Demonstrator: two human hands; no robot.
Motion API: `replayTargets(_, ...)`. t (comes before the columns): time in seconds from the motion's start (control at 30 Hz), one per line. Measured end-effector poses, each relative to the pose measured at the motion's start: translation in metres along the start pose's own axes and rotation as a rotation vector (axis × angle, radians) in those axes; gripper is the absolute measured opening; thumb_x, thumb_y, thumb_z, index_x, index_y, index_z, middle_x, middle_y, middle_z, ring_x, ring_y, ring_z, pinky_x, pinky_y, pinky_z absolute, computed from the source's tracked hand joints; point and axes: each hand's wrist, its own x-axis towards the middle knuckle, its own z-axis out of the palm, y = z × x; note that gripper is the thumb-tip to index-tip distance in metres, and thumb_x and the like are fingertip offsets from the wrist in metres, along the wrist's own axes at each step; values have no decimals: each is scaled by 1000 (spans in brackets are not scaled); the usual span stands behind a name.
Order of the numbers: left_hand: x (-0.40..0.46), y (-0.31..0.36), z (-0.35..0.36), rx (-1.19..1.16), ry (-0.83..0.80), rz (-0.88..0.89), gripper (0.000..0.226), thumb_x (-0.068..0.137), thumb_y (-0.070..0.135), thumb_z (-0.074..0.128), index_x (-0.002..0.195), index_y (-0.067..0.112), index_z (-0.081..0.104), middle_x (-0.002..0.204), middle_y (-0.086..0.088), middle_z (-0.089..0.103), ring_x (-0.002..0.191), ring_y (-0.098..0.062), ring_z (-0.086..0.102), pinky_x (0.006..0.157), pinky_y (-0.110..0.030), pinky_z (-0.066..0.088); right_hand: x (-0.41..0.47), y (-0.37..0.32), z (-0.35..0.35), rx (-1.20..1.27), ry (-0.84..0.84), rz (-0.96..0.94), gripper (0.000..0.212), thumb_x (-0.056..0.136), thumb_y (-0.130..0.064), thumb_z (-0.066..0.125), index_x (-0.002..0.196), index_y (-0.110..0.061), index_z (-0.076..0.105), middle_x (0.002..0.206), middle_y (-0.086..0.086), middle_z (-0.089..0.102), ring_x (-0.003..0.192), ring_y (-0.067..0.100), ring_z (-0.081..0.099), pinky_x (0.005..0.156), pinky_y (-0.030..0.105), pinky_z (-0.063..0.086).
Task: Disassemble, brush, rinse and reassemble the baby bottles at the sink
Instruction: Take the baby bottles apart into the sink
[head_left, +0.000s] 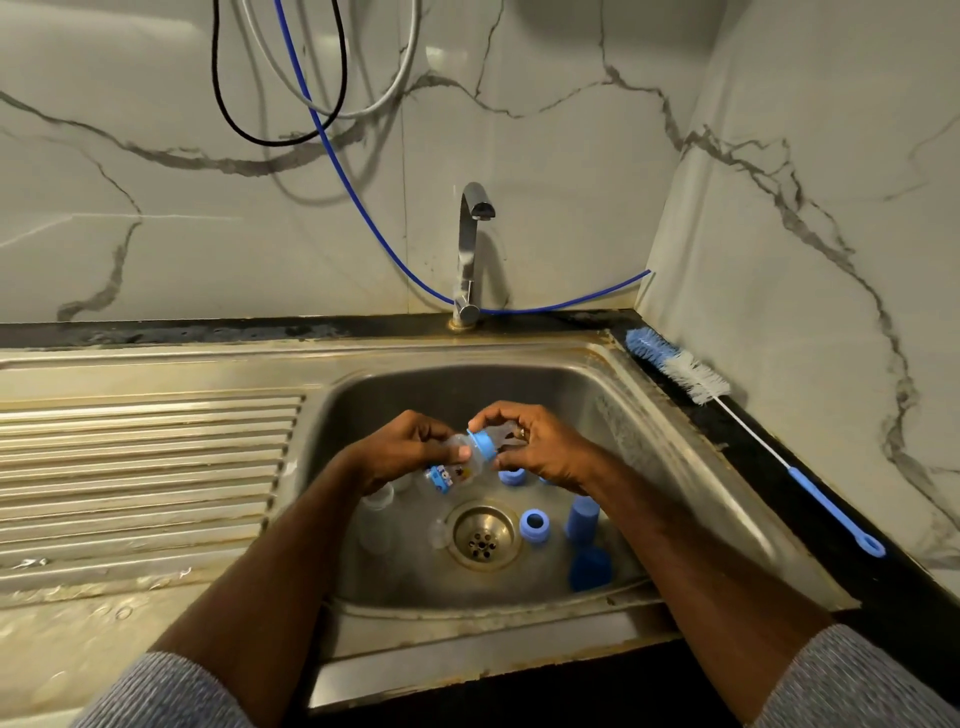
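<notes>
**Wet bottle, slippery ring**

Head view: over the sink (675, 426), my left hand (400, 447) grips the bottle (457, 457); my right hand (540, 447) pinches its blue ring (482, 446) and teat. Risk: slick plastic may slip and drop among the loose rings (535, 526) and caps (583, 512) by the drain (484, 538). The brush (691, 376) lies well apart on the right surface; the tap (471, 249) is off.

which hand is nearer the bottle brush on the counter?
Right. The right hand is over the sink basin, on the side toward the bottle brush lying on the right counter. The left hand holds the bottle farther left.
</notes>
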Motion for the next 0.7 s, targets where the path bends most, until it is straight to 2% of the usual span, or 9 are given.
replayTargets(0.1, 1, 3, 3, 31, 34, 18, 33, 86, 34, 77, 108, 9, 75, 98, -9, 77, 97, -28, 72, 94, -49, 57, 2, -1, 3, 122, 68, 14, 56, 82, -6, 78, 126, -36, 61, 135, -8, 56, 119, 15, 61, 93, 35, 58)
replayTargets(0.17, 2, 7, 4, 66, 41, 27, 31, 87, 26, 77, 111, 7, 73, 99, -9, 76, 94, -23, 73, 92, -44, 59, 4, -1, 4, 172, 153, 134, 33, 90, -29, 73, 122, -29, 63, 119, 5, 65, 97, 22, 71, 81, 45, 61)
replayTargets(0.23, 3, 7, 5, 85, 34, 28, 31, 87, 24, 77, 113, 7, 71, 100, -7, 76, 93, -19, 74, 90, -41, 60, 4, 1, 3, 71, 160, 208, 27, 94, -37, 68, 109, -15, 67, 92, 15, 72, 72, 24, 71, 74, 51, 60)
replayTargets(0.3, 3, 6, 5, 98, 13, 26, 32, 86, 24, 78, 113, 7, 71, 100, -7, 76, 93, -19, 74, 90, -40, 60, 2, 6, 1, 71, 99, 158, 20, 90, -19, 74, 107, -8, 70, 91, 19, 73, 75, 26, 71, 76, 47, 60)
replayTargets(0.4, 4, 4, 3, 100, 27, 20, 34, 86, 24, 78, 114, 7, 71, 102, -8, 76, 95, -19, 73, 91, -40, 60, 0, 5, -7, 184, 26, 76, 48, 79, 8, 74, 119, -17, 68, 120, 8, 66, 106, 24, 67, 82, 34, 59)
replayTargets(0.47, 4, 3, 3, 87, 30, 21, 34, 85, 25, 78, 115, 8, 70, 102, -7, 76, 94, -18, 73, 90, -38, 60, 2, 4, -6, 296, 45, 160, 50, 84, -3, 76, 125, -28, 64, 128, 5, 59, 109, 24, 65, 79, 37, 59)
replayTargets(0.57, 6, 2, 5, 77, 31, 24, 37, 83, 23, 81, 116, 10, 69, 103, -6, 75, 94, -17, 73, 89, -37, 60, 5, 4, 2, 169, 62, 281, 28, 93, -32, 70, 117, -20, 65, 103, 11, 71, 81, 26, 72, 77, 51, 62)
replayTargets(0.63, 6, 1, 5, 94, 47, 19, 40, 80, 20, 83, 116, 12, 68, 105, -5, 74, 95, -17, 73, 90, -38, 60, 6, 6, 3, 119, 66, 215, 25, 90, -23, 74, 113, -13, 69, 90, 11, 74, 75, 24, 72, 75, 48, 62)
replayTargets(0.7, 4, 0, 4, 115, 77, 22, 45, 76, 20, 86, 117, 16, 66, 108, -4, 71, 98, -19, 71, 90, -42, 60, 5, 3, -1, 105, 96, 102, 36, 80, -3, 80, 113, -13, 70, 103, 6, 73, 94, 18, 72, 76, 35, 62)
